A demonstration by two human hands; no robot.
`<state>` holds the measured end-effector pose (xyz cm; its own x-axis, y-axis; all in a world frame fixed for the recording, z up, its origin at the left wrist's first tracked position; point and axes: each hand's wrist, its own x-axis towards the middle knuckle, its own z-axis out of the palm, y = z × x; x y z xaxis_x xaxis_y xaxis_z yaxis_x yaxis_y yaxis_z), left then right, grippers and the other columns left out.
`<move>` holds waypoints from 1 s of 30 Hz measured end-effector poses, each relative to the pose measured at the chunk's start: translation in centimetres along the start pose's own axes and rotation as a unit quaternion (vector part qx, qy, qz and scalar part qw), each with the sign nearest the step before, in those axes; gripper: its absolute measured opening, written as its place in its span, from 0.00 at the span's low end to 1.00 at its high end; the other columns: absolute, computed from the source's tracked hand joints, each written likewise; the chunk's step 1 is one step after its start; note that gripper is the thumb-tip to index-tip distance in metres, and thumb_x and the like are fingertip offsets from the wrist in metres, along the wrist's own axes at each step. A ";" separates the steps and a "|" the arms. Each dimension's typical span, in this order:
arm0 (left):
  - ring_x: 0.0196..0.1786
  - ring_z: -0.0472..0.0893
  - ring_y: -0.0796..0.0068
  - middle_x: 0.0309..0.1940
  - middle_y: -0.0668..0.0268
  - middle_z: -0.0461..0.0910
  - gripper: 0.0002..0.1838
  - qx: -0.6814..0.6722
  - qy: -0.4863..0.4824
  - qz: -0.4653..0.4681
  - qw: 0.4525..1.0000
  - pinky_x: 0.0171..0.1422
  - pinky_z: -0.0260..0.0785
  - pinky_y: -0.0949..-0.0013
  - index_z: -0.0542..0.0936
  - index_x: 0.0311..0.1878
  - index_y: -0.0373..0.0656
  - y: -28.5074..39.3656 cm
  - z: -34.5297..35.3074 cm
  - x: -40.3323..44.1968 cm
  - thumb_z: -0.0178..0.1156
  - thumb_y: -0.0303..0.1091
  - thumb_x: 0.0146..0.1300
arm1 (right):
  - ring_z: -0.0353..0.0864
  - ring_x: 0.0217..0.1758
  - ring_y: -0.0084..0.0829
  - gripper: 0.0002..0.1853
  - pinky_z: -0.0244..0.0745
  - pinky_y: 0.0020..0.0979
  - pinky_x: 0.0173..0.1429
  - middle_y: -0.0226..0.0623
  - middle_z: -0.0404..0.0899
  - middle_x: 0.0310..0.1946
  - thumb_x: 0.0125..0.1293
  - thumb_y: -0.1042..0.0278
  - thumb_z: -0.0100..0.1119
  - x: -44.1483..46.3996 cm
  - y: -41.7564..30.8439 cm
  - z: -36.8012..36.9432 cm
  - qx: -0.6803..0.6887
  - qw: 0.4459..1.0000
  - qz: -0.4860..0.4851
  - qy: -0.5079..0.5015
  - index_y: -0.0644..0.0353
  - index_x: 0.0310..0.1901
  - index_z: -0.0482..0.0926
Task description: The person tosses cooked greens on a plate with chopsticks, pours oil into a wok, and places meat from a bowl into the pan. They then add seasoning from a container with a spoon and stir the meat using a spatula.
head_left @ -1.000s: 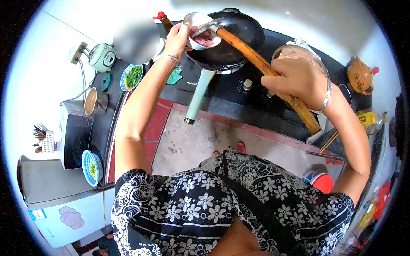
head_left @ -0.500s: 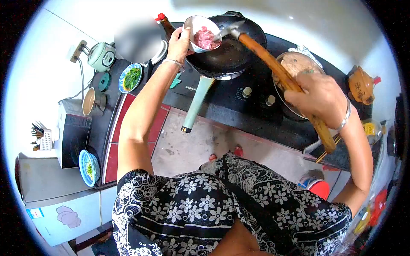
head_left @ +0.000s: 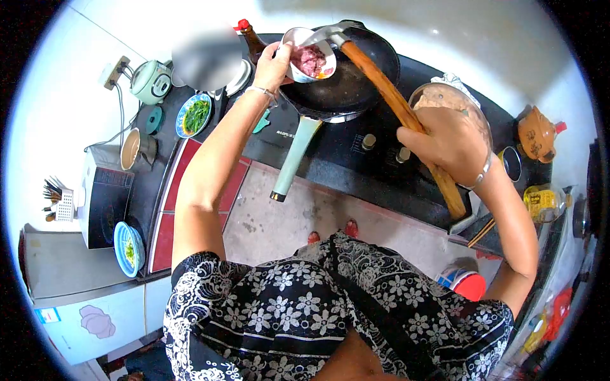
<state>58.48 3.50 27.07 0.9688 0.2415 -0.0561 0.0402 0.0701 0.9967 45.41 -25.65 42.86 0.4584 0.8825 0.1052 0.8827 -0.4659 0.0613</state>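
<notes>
My left hand (head_left: pixel 274 65) grips the rim of a small white bowl (head_left: pixel 291 39) tilted over the left side of a black wok (head_left: pixel 372 54). Pinkish raw meat (head_left: pixel 309 61) lies in the bowl. My right hand (head_left: pixel 448 141) is wrapped round the wooden handle of a spatula (head_left: pixel 381 79), whose metal head reaches the bowl's upper edge by the meat. The wok rests on the stove with its pale green handle (head_left: pixel 297 157) pointing toward me. Under my right hand, partly hidden, is a pan (head_left: pixel 481 114) with pale food.
Left of the wok stand a brown bottle (head_left: pixel 251 42), a plate of green vegetables (head_left: pixel 194 116) and a rice cooker (head_left: pixel 151 82). A blue basket (head_left: pixel 129 249) sits nearer me. At the right are a brown pot (head_left: pixel 537 134), an oil bottle (head_left: pixel 545 203) and chopsticks (head_left: pixel 481 233).
The spatula head moved out over the wok, then back left to the bowl, my right hand moving right and back with it. My left hand still holds the bowl, slightly further right.
</notes>
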 end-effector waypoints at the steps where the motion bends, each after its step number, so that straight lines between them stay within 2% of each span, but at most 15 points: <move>1: 0.35 0.78 0.71 0.39 0.61 0.76 0.27 -0.001 0.000 0.003 1.000 0.31 0.74 0.68 0.67 0.56 0.41 0.1 0.4 -0.3 0.55 0.49 0.58 | 0.72 0.24 0.40 0.08 0.66 0.40 0.25 0.39 0.66 0.20 0.50 0.71 0.53 0.6 0.3 0.5 -0.011 1.000 -0.024 0.007 0.55 0.34 0.70; 6: 0.37 0.78 0.71 0.38 0.62 0.77 0.28 0.012 -0.001 0.015 1.000 0.33 0.74 0.67 0.67 0.56 0.39 1.0 1.1 0.2 0.55 0.49 0.58 | 0.73 0.26 0.37 0.07 0.69 0.36 0.28 0.37 0.67 0.24 0.50 0.69 0.51 1.1 1.2 1.7 -0.031 0.995 -0.092 0.014 0.53 0.33 0.69; 7: 0.38 0.79 0.68 0.39 0.60 0.77 0.29 0.008 -0.012 0.018 1.000 0.40 0.74 0.65 0.68 0.55 0.37 0.5 1.0 1.0 0.56 0.48 0.56 | 0.74 0.27 0.36 0.07 0.70 0.35 0.29 0.36 0.68 0.25 0.50 0.69 0.51 0.9 1.3 1.8 -0.035 0.995 -0.095 0.009 0.53 0.33 0.69; 10: 0.38 0.79 0.61 0.39 0.52 0.78 0.31 0.156 0.017 0.178 0.971 0.46 0.71 0.66 0.69 0.55 0.35 -1.8 0.5 4.5 0.58 0.48 0.53 | 0.74 0.28 0.34 0.06 0.71 0.33 0.31 0.34 0.68 0.27 0.50 0.68 0.51 0.4 1.6 2.4 -0.052 0.993 -0.104 -0.006 0.52 0.33 0.70; 11: 0.42 0.77 0.53 0.40 0.44 0.76 0.34 0.167 0.025 0.211 0.963 0.53 0.68 0.64 0.69 0.56 0.37 -2.0 0.5 5.2 0.59 0.51 0.50 | 0.75 0.29 0.33 0.06 0.71 0.33 0.32 0.34 0.68 0.28 0.50 0.68 0.50 0.6 1.6 2.2 -0.060 0.992 -0.109 -0.011 0.52 0.33 0.70; 14: 0.48 0.74 0.49 0.42 0.41 0.74 0.36 0.351 0.040 0.229 0.907 0.54 0.66 0.60 0.69 0.57 0.42 -1.5 1.2 4.6 0.58 0.55 0.48 | 0.75 0.29 0.33 0.07 0.71 0.33 0.31 0.34 0.69 0.28 0.50 0.68 0.51 0.4 2.0 3.3 -0.061 0.993 -0.101 -0.020 0.52 0.33 0.70; 15: 0.51 0.72 0.47 0.43 0.41 0.73 0.35 0.377 0.043 0.238 0.894 0.56 0.65 0.58 0.70 0.57 0.47 -1.2 1.4 4.6 0.57 0.58 0.48 | 0.75 0.29 0.34 0.07 0.71 0.33 0.31 0.34 0.68 0.28 0.50 0.68 0.51 0.3 2.2 3.4 -0.063 0.993 -0.098 -0.020 0.52 0.33 0.70; 18: 0.50 0.72 0.47 0.43 0.41 0.72 0.36 0.423 0.056 0.237 0.873 0.56 0.65 0.58 0.70 0.58 0.47 -0.4 1.6 3.6 0.57 0.58 0.48 | 0.75 0.28 0.34 0.07 0.71 0.33 0.30 0.35 0.68 0.27 0.50 0.68 0.52 0.0 2.5 3.6 -0.060 0.994 -0.087 -0.021 0.53 0.33 0.70; 21: 0.44 0.78 0.50 0.40 0.43 0.77 0.32 0.456 0.101 0.259 0.845 0.51 0.68 0.62 0.72 0.53 0.35 -1.3 1.4 3.7 0.59 0.51 0.51 | 0.75 0.28 0.35 0.07 0.71 0.34 0.29 0.36 0.68 0.25 0.49 0.69 0.52 -0.7 2.8 4.2 -0.047 0.997 -0.063 -0.021 0.53 0.33 0.70; 24: 0.44 0.78 0.52 0.41 0.43 0.76 0.33 0.391 0.103 0.271 0.873 0.51 0.69 0.64 0.71 0.54 0.35 -3.3 -0.2 5.9 0.59 0.52 0.51 | 0.75 0.27 0.36 0.07 0.71 0.34 0.27 0.36 0.67 0.24 0.49 0.70 0.53 -0.9 2.6 4.0 -0.037 0.999 -0.026 -0.003 0.54 0.33 0.69; 25: 0.44 0.79 0.56 0.42 0.45 0.77 0.34 0.372 0.087 0.225 0.896 0.49 0.69 0.65 0.71 0.54 0.35 -2.4 -0.6 5.0 0.59 0.53 0.51 | 0.75 0.27 0.36 0.07 0.71 0.34 0.26 0.37 0.67 0.24 0.49 0.70 0.53 -0.5 2.4 3.9 -0.033 0.999 -0.019 0.008 0.54 0.33 0.69; 29: 0.48 0.75 0.50 0.43 0.41 0.75 0.35 0.279 0.075 0.163 0.943 0.54 0.67 0.61 0.72 0.54 0.38 -1.7 0.0 3.7 0.60 0.56 0.49 | 0.76 0.26 0.36 0.06 0.73 0.33 0.24 0.37 0.68 0.23 0.52 0.70 0.52 1.2 2.0 4.7 -0.030 0.995 -0.028 0.095 0.54 0.33 0.69; 30: 0.45 0.77 0.54 0.41 0.44 0.76 0.35 0.283 0.090 0.154 0.942 0.48 0.69 0.63 0.71 0.54 0.37 -2.0 0.2 3.7 0.60 0.55 0.50 | 0.76 0.26 0.36 0.05 0.73 0.32 0.24 0.37 0.68 0.23 0.52 0.69 0.52 1.8 1.8 5.0 -0.031 0.994 -0.029 0.098 0.54 0.32 0.69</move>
<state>62.07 4.08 24.89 0.9009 0.3290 0.2830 -0.0634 -0.5452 0.8359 48.30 -24.59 38.18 0.3727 0.8813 0.2906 0.8963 -0.4230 0.1334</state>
